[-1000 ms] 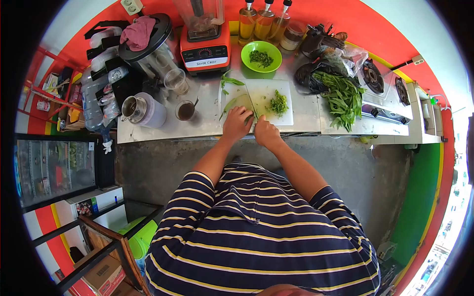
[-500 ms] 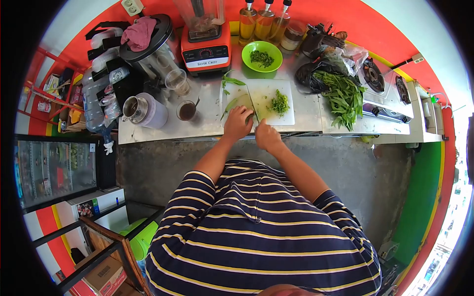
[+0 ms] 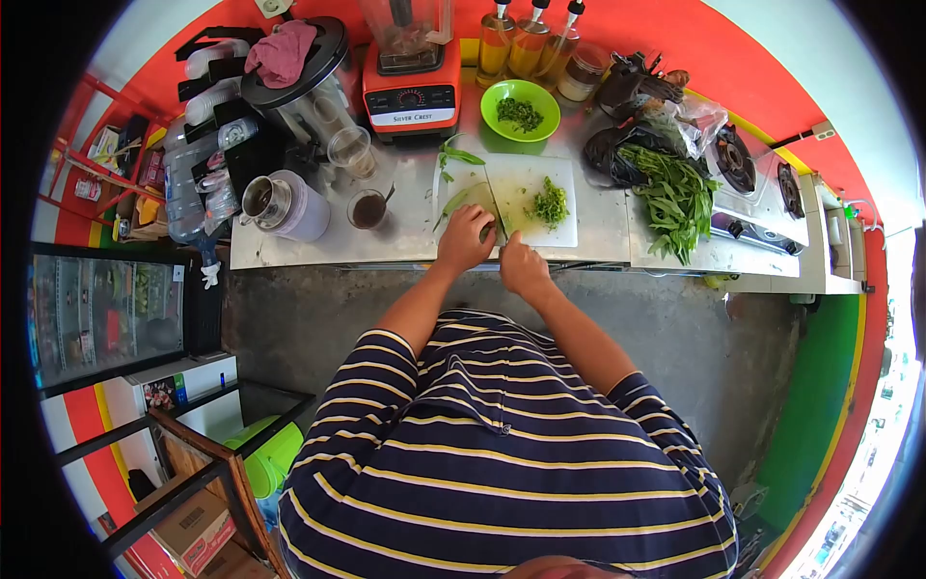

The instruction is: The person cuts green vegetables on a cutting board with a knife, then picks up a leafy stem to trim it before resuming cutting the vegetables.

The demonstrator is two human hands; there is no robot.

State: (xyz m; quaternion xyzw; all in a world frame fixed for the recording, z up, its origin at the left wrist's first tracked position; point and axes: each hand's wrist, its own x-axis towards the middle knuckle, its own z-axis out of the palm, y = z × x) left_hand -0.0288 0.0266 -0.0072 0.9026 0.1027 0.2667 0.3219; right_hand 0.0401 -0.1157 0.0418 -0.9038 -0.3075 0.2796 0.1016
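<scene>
On a white cutting board (image 3: 562, 232), my right hand (image 3: 524, 266) is closed around the handle of a knife (image 3: 495, 196), whose blade points away from me across the board. My left hand (image 3: 466, 237) lies left of the blade, fingers curled down over green leaves (image 3: 455, 202); a dark green bit shows beside its fingertips. Chopped greens (image 3: 548, 204) form a small heap to the right of the knife. Loose leafy sprigs (image 3: 460, 154) rest at the board's far left corner. Behind the board, a bright green bowl (image 3: 554, 118) contains more chopped greens.
A large leafy bunch (image 3: 670, 207) spills from a black bag on the right, beside a gas stove (image 3: 762, 188). Leftward stand a glass of dark drink (image 3: 367, 210), a plastic cup (image 3: 351, 152) and a metal-topped jug (image 3: 289, 207). A red blender (image 3: 412, 96) and oil bottles (image 3: 495, 48) line the back.
The whole view has shifted slightly. Both hands keep nearly the same places over the board, with the knife still between them and the heap of chopped greens little changed.
</scene>
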